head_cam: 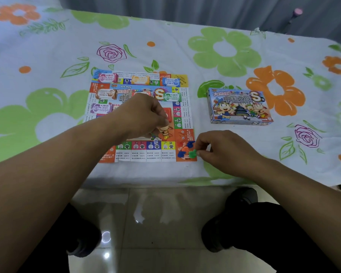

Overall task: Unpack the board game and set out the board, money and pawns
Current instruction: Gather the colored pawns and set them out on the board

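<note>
The paper game board (182, 107) lies unfolded on the flowered sheet. Several stacks of play money sit on it: pink (107, 77), orange (140, 79), blue (171, 82), brown (106, 94), green (172, 97) and purple (99, 108). My right hand (222, 150) pinches a green pawn (192, 153) over the board's near right corner square, beside blue pawns (191, 143) and an orange pawn (184, 149). My left hand (144, 115) hovers curled over the board's middle, above a red card stack (168, 113); what it holds is hidden. A white die (156, 142) lies just below it.
The game box (239, 107) lies closed-side up to the right of the board on the flowered sheet (224, 56). The sheet's front edge runs just below the board, with tiled floor (156, 223) and my knees and shoes beneath.
</note>
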`<state>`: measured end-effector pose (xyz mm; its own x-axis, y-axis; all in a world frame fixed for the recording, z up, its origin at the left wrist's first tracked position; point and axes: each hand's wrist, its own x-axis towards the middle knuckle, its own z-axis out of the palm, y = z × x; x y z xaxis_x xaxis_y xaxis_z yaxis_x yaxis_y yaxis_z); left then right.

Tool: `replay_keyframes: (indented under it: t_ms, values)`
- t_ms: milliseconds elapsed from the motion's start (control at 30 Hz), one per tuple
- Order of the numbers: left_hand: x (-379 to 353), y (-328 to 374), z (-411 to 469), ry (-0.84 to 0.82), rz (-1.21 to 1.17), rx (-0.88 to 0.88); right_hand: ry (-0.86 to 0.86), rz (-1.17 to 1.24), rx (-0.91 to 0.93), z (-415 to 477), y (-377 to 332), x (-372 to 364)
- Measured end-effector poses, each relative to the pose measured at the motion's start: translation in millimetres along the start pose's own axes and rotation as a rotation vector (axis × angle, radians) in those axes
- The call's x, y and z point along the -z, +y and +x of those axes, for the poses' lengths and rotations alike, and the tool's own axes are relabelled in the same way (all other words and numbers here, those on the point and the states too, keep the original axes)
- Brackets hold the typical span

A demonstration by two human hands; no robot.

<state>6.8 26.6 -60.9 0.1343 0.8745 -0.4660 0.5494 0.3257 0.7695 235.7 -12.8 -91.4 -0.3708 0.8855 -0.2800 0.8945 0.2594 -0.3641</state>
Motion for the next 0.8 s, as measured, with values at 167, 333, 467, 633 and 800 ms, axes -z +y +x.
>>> replay_keyframes:
  t_ms: [167,333,467,633,800]
  values:
    - [0.4,-0.9,-0.3,0.018,0.028,-0.018,-0.007,-0.051,-0.004,2.0,-1.7,-1.6]
    - [0.8,-1.2,-0.9,0.019,0.063,-0.036,-0.023,-0.090,-0.006,2.3,-4.8,-2.0]
    - [1.4,-1.8,-0.9,0.015,0.073,-0.037,-0.044,-0.110,-0.015,2.1,-5.7,-2.2]
    - [0.5,-3.1,-0.6,0.008,0.121,-0.052,-0.069,-0.113,-0.024,3.1,-5.7,-1.7]
    - [0.7,-2.9,0.3,0.001,0.110,-0.038,-0.071,-0.121,-0.022,2.2,-5.5,0.2]
